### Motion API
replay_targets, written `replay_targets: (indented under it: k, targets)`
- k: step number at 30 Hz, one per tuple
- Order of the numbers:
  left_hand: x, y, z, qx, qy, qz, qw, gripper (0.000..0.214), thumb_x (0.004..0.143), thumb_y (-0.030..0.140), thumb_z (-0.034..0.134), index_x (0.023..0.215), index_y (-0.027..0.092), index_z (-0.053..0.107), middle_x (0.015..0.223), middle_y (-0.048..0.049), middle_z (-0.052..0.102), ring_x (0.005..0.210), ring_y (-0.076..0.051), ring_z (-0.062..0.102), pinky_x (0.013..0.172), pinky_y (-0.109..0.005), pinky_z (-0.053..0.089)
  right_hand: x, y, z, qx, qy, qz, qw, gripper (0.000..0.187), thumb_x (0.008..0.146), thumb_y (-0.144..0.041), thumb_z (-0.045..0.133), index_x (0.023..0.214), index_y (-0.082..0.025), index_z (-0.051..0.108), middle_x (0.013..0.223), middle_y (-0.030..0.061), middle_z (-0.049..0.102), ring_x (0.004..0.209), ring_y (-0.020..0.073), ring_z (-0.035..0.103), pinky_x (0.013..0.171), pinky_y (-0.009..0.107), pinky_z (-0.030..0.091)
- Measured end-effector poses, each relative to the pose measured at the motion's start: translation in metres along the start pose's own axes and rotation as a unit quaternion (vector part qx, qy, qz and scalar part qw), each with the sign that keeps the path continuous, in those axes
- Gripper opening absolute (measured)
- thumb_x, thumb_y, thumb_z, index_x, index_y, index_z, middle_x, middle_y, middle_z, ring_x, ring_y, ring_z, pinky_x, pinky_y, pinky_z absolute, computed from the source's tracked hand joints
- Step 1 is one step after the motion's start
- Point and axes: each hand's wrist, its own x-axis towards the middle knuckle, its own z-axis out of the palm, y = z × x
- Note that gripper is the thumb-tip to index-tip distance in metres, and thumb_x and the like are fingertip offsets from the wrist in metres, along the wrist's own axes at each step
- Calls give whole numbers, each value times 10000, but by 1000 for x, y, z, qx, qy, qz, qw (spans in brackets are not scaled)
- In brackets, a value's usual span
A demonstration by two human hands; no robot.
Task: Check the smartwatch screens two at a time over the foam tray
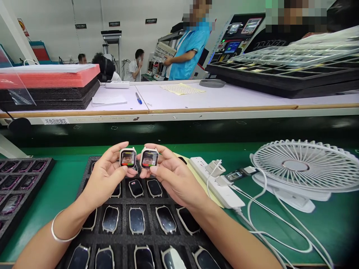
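My left hand (pixel 108 175) grips a smartwatch without a strap (pixel 128 157), its case pale and its screen lit with a picture and small red and green marks. A second smartwatch (pixel 149 158) of the same look is held in my right hand (pixel 175 173), thumb at its lower edge. The two watches are side by side, a small gap apart, screens facing me. Beneath both hands lies a black foam tray (pixel 122 213) with rows of similar watch cases, most with dark screens. My forearms hide parts of the tray.
On the right stand a white power strip (pixel 215 183) with chargers and cables, and a white fan (pixel 303 166). Another foam tray (pixel 46 168) lies at left. A shelf (pixel 179 106) crosses ahead, bearing stacked foam (pixel 50 80) and trays (pixel 294 74). Several people are beyond.
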Motion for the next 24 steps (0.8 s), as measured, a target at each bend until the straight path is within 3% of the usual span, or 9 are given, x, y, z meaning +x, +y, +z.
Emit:
replay_targets:
  k: [8,12,15,18,24]
  targets:
    - [0,-1,1,-2,-3,-11,1000,529,837,165,690,1347,213,556,1146,-65,687,777,-112,713,773,-240,616,1,-3,1,-16,3,5,1000,455,827,-221,708,1253,-238,550,1050,35,661,789,164,674,779,340,552]
    - [12,8,1,2,10,11,1000,570,795,170,704,1344,194,555,1141,-75,692,758,-124,720,759,-262,623,15,-6,5,-6,11,-19,1000,406,854,-337,721,1216,-230,572,988,27,667,762,174,670,768,356,558]
    - [27,28,1,0,13,39,999,602,756,175,705,1338,175,552,1047,-57,705,715,-131,722,717,-263,625,36,-22,9,9,-11,-41,999,360,896,-413,670,1183,-217,576,923,28,675,736,175,673,741,344,554]
    - [44,57,2,-12,7,77,997,635,714,162,694,1332,165,548,892,-14,698,682,-138,719,685,-258,621,58,-50,17,3,-41,-59,997,261,942,-350,594,1165,-217,570,872,23,680,700,163,674,701,311,549]
    - [68,114,12,-3,0,197,980,665,643,102,652,1296,207,582,928,-8,695,692,-128,695,723,-283,614,86,-116,39,-40,-49,-142,988,155,984,-257,501,1128,-226,549,888,1,657,653,134,645,675,291,562]
